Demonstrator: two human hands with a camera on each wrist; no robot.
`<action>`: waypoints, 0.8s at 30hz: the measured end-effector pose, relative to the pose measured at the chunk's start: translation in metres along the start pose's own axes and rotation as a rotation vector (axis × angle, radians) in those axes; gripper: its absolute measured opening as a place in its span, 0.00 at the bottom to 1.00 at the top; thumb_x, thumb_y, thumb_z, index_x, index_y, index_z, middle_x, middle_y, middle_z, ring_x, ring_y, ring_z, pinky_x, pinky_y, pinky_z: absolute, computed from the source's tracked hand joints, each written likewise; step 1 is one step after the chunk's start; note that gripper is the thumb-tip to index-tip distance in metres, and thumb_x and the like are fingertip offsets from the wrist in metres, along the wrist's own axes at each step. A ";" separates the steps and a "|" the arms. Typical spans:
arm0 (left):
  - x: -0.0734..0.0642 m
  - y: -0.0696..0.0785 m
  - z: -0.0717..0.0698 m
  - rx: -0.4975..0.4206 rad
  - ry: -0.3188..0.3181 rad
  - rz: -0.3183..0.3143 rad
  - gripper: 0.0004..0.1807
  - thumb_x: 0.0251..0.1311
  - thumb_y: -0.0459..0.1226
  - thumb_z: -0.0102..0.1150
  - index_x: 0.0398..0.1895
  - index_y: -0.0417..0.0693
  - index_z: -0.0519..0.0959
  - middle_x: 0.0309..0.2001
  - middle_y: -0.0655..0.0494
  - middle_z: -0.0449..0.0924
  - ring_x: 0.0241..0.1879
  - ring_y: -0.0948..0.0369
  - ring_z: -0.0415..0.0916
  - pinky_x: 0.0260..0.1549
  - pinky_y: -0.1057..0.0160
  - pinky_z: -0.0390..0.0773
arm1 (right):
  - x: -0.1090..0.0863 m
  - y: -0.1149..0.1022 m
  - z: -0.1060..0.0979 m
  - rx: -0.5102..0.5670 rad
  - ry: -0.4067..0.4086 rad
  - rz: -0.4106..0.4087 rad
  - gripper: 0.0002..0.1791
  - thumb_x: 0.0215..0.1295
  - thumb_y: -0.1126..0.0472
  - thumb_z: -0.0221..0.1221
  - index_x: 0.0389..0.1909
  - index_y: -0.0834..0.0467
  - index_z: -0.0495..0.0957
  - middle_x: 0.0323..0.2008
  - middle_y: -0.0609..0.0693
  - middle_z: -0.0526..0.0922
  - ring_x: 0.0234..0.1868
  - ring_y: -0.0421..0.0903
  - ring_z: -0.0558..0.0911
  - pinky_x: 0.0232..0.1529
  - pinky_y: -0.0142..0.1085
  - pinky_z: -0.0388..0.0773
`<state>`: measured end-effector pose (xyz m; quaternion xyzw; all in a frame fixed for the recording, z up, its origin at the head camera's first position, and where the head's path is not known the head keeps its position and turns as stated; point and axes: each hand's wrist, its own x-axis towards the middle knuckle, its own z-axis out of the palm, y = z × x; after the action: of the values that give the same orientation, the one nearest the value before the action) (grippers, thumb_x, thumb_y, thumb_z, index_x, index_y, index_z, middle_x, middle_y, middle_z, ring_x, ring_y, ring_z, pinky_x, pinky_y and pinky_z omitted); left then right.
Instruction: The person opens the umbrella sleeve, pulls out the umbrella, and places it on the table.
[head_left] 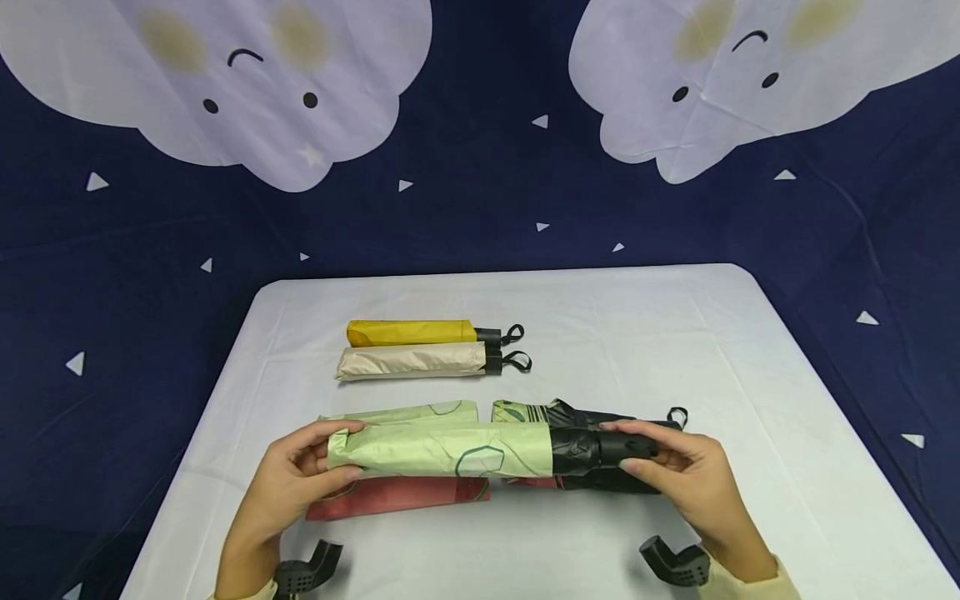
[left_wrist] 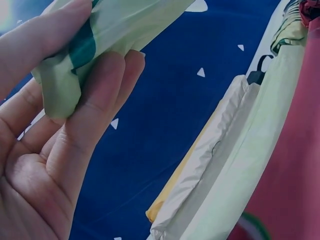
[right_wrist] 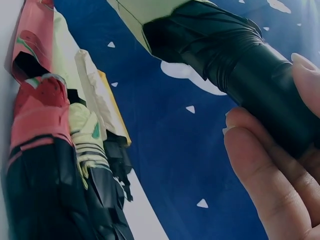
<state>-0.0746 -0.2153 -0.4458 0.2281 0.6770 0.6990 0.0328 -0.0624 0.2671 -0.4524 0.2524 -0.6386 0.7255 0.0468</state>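
A folded umbrella (head_left: 450, 450) in a light green sleeve is held level above the table, its black handle end (right_wrist: 270, 90) out of the sleeve at the right. My left hand (head_left: 288, 471) pinches the sleeve's left end between thumb and fingers. At the other end, the thumb and fingers of my right hand (head_left: 693, 475) grip the black handle. Behind and partly hidden by it lie a pale green sleeve (head_left: 450, 409) and a green-and-black umbrella (head_left: 577, 412). Nearer me, a red sleeve (head_left: 420, 497) and a red-and-black umbrella (head_left: 618, 481) show below it.
Farther back on the white table (head_left: 637, 333), a yellow sleeved umbrella (head_left: 412, 332) and a beige sleeved umbrella (head_left: 412, 361) lie side by side, black loops to the right. A dark blue cloth (head_left: 480, 233) with white clouds is beyond the table.
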 end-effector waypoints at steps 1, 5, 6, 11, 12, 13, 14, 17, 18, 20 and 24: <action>0.000 0.000 -0.001 0.007 0.007 0.003 0.30 0.50 0.13 0.67 0.59 0.19 0.72 0.49 0.52 0.84 0.42 0.58 0.86 0.28 0.60 0.87 | 0.000 -0.001 -0.001 -0.012 0.010 0.013 0.27 0.53 0.92 0.58 0.57 0.82 0.73 0.54 0.66 0.83 0.54 0.52 0.85 0.45 0.37 0.85; -0.001 -0.002 -0.006 0.023 0.026 0.010 0.29 0.49 0.12 0.66 0.58 0.18 0.71 0.49 0.53 0.84 0.44 0.59 0.86 0.35 0.62 0.87 | -0.002 -0.007 -0.007 -0.080 0.054 0.090 0.26 0.55 0.89 0.60 0.57 0.80 0.74 0.54 0.60 0.85 0.52 0.50 0.86 0.44 0.36 0.85; -0.001 -0.002 -0.007 0.029 0.030 0.009 0.29 0.49 0.12 0.66 0.58 0.18 0.71 0.49 0.53 0.84 0.44 0.59 0.86 0.36 0.63 0.86 | -0.002 -0.008 -0.008 -0.093 0.060 0.107 0.25 0.56 0.88 0.60 0.57 0.80 0.74 0.54 0.59 0.85 0.53 0.50 0.86 0.44 0.36 0.85; -0.001 -0.002 -0.009 0.020 0.058 0.034 0.29 0.48 0.11 0.66 0.57 0.17 0.72 0.49 0.52 0.85 0.43 0.60 0.86 0.37 0.64 0.86 | -0.002 -0.013 -0.014 -0.105 0.065 0.119 0.24 0.57 0.88 0.60 0.57 0.80 0.74 0.54 0.61 0.85 0.53 0.50 0.86 0.43 0.35 0.85; 0.000 -0.001 -0.009 0.020 0.066 0.034 0.29 0.48 0.11 0.66 0.56 0.16 0.71 0.48 0.52 0.85 0.43 0.60 0.86 0.37 0.64 0.86 | -0.002 -0.013 -0.014 -0.109 0.066 0.119 0.24 0.57 0.88 0.60 0.57 0.80 0.74 0.54 0.61 0.85 0.53 0.50 0.86 0.43 0.35 0.85; 0.000 -0.001 -0.009 0.019 0.075 0.037 0.29 0.47 0.11 0.66 0.56 0.15 0.71 0.48 0.53 0.85 0.42 0.60 0.86 0.37 0.65 0.86 | -0.002 -0.013 -0.015 -0.097 0.063 0.109 0.25 0.56 0.88 0.60 0.57 0.81 0.74 0.54 0.61 0.85 0.53 0.50 0.86 0.43 0.35 0.85; 0.000 -0.001 -0.010 0.015 0.082 0.039 0.28 0.47 0.10 0.66 0.55 0.15 0.72 0.48 0.53 0.86 0.42 0.61 0.86 0.37 0.65 0.86 | -0.003 -0.013 -0.016 -0.093 0.063 0.103 0.25 0.56 0.88 0.60 0.57 0.81 0.74 0.54 0.61 0.85 0.53 0.50 0.86 0.44 0.36 0.85; 0.002 -0.001 -0.011 -0.005 0.088 0.052 0.27 0.47 0.10 0.65 0.55 0.17 0.73 0.49 0.52 0.86 0.41 0.61 0.86 0.37 0.66 0.85 | -0.004 -0.014 -0.020 -0.074 0.067 0.104 0.26 0.56 0.89 0.59 0.58 0.81 0.73 0.54 0.60 0.85 0.53 0.50 0.86 0.44 0.35 0.85; 0.002 -0.001 -0.012 -0.017 0.086 0.068 0.27 0.47 0.09 0.64 0.55 0.18 0.74 0.49 0.51 0.86 0.42 0.61 0.86 0.37 0.66 0.85 | -0.004 -0.013 -0.022 -0.054 0.064 0.086 0.26 0.56 0.90 0.58 0.58 0.82 0.72 0.54 0.62 0.85 0.54 0.50 0.85 0.45 0.35 0.85; 0.003 -0.003 -0.013 -0.044 0.083 0.098 0.27 0.47 0.08 0.62 0.55 0.20 0.75 0.49 0.48 0.85 0.42 0.60 0.86 0.37 0.67 0.85 | -0.004 -0.014 -0.027 -0.033 0.067 0.067 0.26 0.56 0.91 0.57 0.58 0.82 0.72 0.54 0.64 0.84 0.55 0.51 0.85 0.46 0.35 0.85; 0.003 -0.003 -0.015 -0.029 0.109 0.079 0.27 0.48 0.08 0.62 0.55 0.21 0.76 0.50 0.48 0.86 0.43 0.60 0.86 0.38 0.67 0.85 | -0.004 -0.015 -0.036 0.006 0.071 0.037 0.26 0.55 0.93 0.55 0.58 0.84 0.70 0.55 0.67 0.83 0.59 0.53 0.83 0.49 0.36 0.84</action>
<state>-0.0835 -0.2276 -0.4473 0.2159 0.6581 0.7207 -0.0283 -0.0643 0.3045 -0.4424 0.2147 -0.6387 0.7368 0.0552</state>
